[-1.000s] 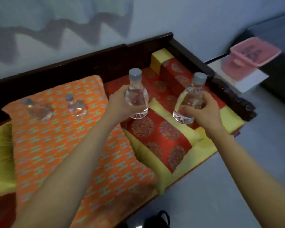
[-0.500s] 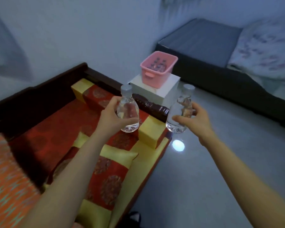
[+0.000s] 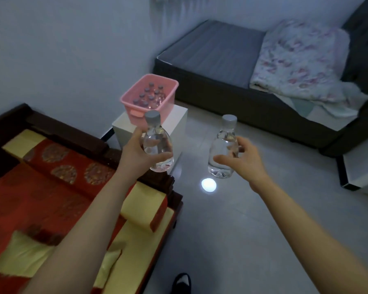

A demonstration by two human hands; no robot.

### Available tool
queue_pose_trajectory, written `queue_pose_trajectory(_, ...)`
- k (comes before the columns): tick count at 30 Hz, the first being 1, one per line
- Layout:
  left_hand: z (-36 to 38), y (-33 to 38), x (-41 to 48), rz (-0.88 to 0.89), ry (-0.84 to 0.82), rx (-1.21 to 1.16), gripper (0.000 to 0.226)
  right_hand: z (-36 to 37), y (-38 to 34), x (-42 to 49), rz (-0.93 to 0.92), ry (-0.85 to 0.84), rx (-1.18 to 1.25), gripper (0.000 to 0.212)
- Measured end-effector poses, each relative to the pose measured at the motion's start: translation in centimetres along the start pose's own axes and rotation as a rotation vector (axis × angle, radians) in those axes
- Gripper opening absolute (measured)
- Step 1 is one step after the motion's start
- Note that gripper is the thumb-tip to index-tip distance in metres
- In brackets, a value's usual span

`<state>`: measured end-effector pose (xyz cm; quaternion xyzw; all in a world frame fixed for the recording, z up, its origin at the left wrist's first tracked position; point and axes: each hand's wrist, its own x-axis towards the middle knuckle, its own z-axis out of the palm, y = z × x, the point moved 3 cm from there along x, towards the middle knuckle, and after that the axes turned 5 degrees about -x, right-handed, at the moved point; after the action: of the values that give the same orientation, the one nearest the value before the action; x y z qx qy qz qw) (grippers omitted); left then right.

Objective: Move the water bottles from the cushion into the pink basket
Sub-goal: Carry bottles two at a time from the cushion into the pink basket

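My left hand [image 3: 134,154] grips a clear water bottle [image 3: 157,145] with a grey cap, held upright just in front of the pink basket [image 3: 168,100]. My right hand [image 3: 245,161] holds a second clear, grey-capped water bottle [image 3: 223,149] upright over the floor, to the right of the basket. The basket stands on a white box [image 3: 180,117] and holds several upright bottles [image 3: 150,96]. The orange cushion is out of view.
A dark wooden bench [image 3: 94,145] with red and yellow cushions [image 3: 57,187] fills the lower left. A dark bed [image 3: 221,60] with a floral blanket [image 3: 302,60] lies beyond. White furniture [image 3: 361,172] stands at right. Grey floor [image 3: 232,230] with a light spot lies between.
The view has swung right, away from the orange cushion and towards the basket. Both hands, each still gripping a bottle, have come closer to the basket.
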<state>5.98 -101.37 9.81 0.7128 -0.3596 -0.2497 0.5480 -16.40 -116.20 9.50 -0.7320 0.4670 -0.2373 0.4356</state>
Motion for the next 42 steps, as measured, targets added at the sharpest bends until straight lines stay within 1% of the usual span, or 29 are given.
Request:
queue_pose_trajectory(6,6.1,1.9,8.6,0.000,-0.012,0.015,0.072,-4.7,2.0,9.7,0.017,0.000,-0.009,0.063)
queue_pose_trajectory(10,9.8,2.7,13.5,-0.004,0.025,0.029,0.069,-7.1,3.9,16.4,-0.001,-0.051,-0.039,0.068)
queue_pose_trajectory(15,14.3,3.3,20.2,-0.061,0.164,0.014,0.071,-9.9,4.0,26.4,-0.090,-0.151,-0.031,0.063)
queue_pose_trajectory(18,15.8,3.0,23.1,-0.082,0.230,0.029,0.070,-10.6,3.6,31.1,-0.129,-0.208,-0.024,0.065)
queue_pose_trajectory(21,16.6,2.2,25.6,-0.125,0.287,0.019,0.071,-10.4,3.3,35.7,-0.147,-0.229,0.003,0.065)
queue_pose_trajectory(25,15.6,0.7,29.7,-0.204,0.393,0.039,0.078,-7.8,1.8,41.7,-0.193,-0.307,0.043,0.062)
queue_pose_trajectory(29,13.4,-1.3,33.9,-0.246,0.473,0.048,0.080,-3.3,0.1,46.9,-0.222,-0.383,0.069,0.060)
queue_pose_trajectory(33,10.2,-3.7,39.2,-0.267,0.507,0.037,0.080,2.0,-2.4,52.3,-0.240,-0.430,0.086,0.065)
queue_pose_trajectory(37,7.4,-5.5,43.1,-0.305,0.579,0.018,0.081,6.8,-4.8,57.3,-0.269,-0.490,0.046,0.064)
queue_pose_trajectory(41,5.2,-7.1,46.8,-0.340,0.578,0.014,0.080,11.6,-6.7,61.3,-0.288,-0.565,0.043,0.068)
queue_pose_trajectory(42,4.9,-7.7,47.5,-0.353,0.580,0.008,0.079,12.6,-7.0,62.0,-0.288,-0.584,0.042,0.066)
